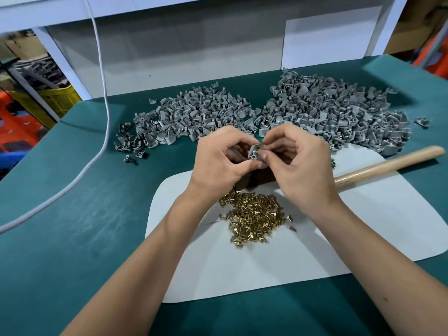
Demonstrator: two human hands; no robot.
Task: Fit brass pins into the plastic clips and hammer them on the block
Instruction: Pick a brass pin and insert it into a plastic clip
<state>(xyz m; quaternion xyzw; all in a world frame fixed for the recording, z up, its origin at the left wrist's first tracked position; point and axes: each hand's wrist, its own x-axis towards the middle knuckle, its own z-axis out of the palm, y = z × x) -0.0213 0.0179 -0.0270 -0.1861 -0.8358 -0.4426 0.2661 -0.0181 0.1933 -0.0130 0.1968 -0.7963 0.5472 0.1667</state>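
Between both hands [260, 156], fingertips pinch one grey clip [255, 151].

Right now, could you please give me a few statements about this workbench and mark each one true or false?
1. Both hands hold one grey clip between them. True: the left hand and right hand pinch it together.
2. The brass pins lie in a yellow crate. False: they lie loose on the white sheet.
3. The wooden hammer handle lies to the right of the hands. True.
4. The right hand grips the hammer. False: the handle lies untouched on the sheet.
5. Two heaps of grey clips sit beyond the hands. True.
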